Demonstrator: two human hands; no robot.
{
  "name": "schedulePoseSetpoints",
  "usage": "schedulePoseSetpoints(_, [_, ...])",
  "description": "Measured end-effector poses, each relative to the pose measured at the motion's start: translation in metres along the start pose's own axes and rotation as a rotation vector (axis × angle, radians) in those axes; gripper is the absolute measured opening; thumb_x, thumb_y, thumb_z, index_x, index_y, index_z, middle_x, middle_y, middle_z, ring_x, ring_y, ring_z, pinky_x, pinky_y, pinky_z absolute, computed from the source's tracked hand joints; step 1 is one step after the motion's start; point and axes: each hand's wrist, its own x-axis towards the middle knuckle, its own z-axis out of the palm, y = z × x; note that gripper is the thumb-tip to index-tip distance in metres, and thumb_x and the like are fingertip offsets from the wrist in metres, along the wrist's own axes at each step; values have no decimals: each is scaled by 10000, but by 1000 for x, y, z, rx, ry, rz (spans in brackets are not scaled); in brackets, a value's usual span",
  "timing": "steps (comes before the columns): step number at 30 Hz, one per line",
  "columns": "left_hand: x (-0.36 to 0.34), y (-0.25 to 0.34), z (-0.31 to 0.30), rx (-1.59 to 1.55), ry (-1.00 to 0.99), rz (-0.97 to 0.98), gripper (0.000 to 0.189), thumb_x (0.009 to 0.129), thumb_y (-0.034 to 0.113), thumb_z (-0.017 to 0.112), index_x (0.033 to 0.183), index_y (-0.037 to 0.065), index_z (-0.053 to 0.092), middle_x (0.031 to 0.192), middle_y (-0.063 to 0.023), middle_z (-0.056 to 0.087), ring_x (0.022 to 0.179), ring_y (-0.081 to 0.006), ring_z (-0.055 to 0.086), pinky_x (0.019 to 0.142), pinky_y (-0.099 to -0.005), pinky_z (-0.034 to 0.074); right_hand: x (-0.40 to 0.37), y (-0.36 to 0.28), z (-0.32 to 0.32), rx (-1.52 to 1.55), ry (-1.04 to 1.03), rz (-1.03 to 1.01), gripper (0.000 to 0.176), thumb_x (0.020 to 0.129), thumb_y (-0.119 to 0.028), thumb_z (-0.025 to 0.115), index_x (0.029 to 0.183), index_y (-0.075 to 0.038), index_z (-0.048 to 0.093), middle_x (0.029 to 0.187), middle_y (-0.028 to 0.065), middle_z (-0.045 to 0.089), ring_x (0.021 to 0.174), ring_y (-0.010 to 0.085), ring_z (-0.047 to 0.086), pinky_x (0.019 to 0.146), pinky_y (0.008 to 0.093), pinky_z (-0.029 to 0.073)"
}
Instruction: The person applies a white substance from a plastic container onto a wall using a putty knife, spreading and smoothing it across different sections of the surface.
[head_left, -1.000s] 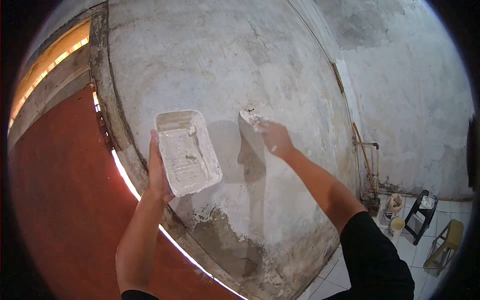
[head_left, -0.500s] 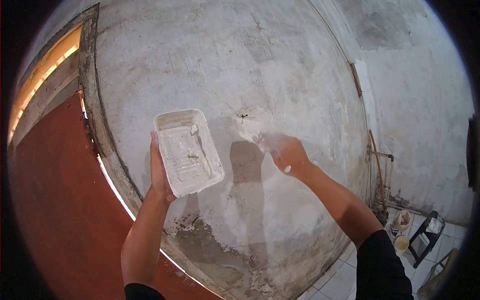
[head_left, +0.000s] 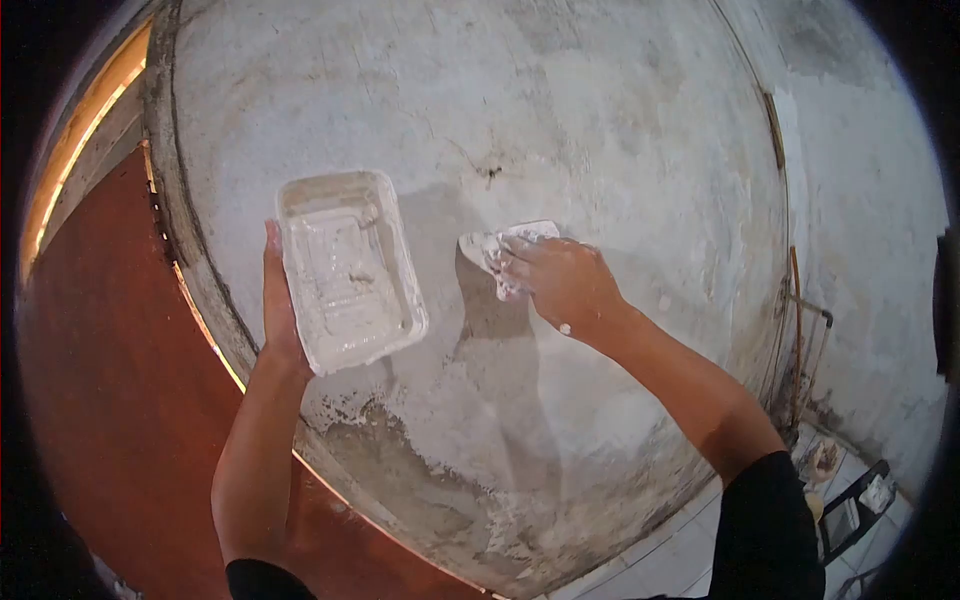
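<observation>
My left hand (head_left: pixel 283 315) is closed on the side of a white rectangular plastic tub (head_left: pixel 412 285), tilted so its inside faces me. White putty (head_left: pixel 350 285) coats its bottom and walls, with a few lumps near the upper right. My right hand (head_left: pixel 562 278) grips a flat scraper (head_left: pixel 540 230) smeared with putty, close against the grey plastered wall (head_left: pixel 590 120); whether its edge touches cannot be made out. Putty sticks to the right fingers and wrist. Just above the scraper, a small dark hole or crack (head_left: pixel 490 172) marks the wall.
A red-brown door panel (head_left: pixel 120 400) stands at the left beside a rough frame. Bare, flaking plaster (head_left: pixel 400 470) shows low on the wall. At the right are a pipe (head_left: pixel 795 330), a black step stool (head_left: pixel 850 515) and a bucket (head_left: pixel 822 460) on white tiles.
My right hand with the scraper has moved down from the dark hole, now uncovered above it. The tub has shifted slightly up and left in view. The camera view has turned somewhat.
</observation>
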Motion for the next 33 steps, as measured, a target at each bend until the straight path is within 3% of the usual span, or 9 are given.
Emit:
schedulePoseSetpoints(4, [5,-3,-3,-3,-131,24,745,898,666,303,1333,75,435,1186,-143,560,1010,-270,612,848,-431,539,-38,-19,-5,-39,-110,-86,413,789,-101,619,1193,-176,586,1071,50,643,982,198,623,768,327,536])
schedulePoseSetpoints(6, [7,-1,4,-20,-117,41,747,898,667,304,1336,76,432,1190,-142,557,1019,-269,605,857,-423,532,-38,-20,-24,70,-583,39,403,793,-76,595,1187,-164,587,1036,73,652,937,220,638,756,337,537])
schedulePoseSetpoints(7, [8,0,7,-42,-92,60,749,897,668,305,1339,76,428,1194,-141,554,1028,-268,599,867,-415,526,-39,-16,-26,58,-576,38,403,793,-76,595,1187,-164,587,1036,73,652,937,220,638,756,337,537])
schedulePoseSetpoints(12, [9,0,11,-20,-25,75,753,897,668,305,1344,73,422,1204,-139,548,1047,-264,587,880,-405,517,-33,29,-30,105,-46,32,343,819,-71,562,1152,-135,619,1014,78,673,862,275,646,747,367,534])
schedulePoseSetpoints(16, [6,-3,6,-52,-15,43,755,898,666,305,1339,65,426,1195,-141,553,1036,-263,591,870,-405,521,-17,41,-28,149,205,133,359,846,-82,547,1195,-147,605,1051,73,666,898,261,641,783,355,530])
schedulePoseSetpoints(20, [2,-1,-11,-50,-73,62,723,915,626,331,1379,74,363,1249,-166,504,1072,-297,569,884,-431,521,-5,34,-10,13,302,-11,369,841,-86,557,1203,-147,597,1112,58,649,943,245,636,800,344,530])
schedulePoseSetpoints(23, [-2,9,-15,14,2,126,722,916,623,332,1373,64,367,1235,-171,509,1061,-297,577,868,-431,530,14,17,-23,124,279,21,376,832,-79,561,1202,-141,594,1159,51,630,993,235,624,829,339,524])
schedulePoseSetpoints(25, [-5,17,-18,24,10,141,746,899,661,324,1335,66,434,1201,-137,553,1041,-262,589,885,-407,513,30,9,-26,179,445,1,323,786,-47,604,1104,-97,644,1081,85,661,924,254,650,782,348,537])
schedulePoseSetpoints(33, [-12,35,-36,7,155,334,732,907,641,336,1387,89,380,1311,-134,486,1138,-283,531,942,-415,477,91,-9,-20,35,536,-109,336,822,-66,562,1155,-74,608,1179,106,616,1051,271,606,867,355,512])
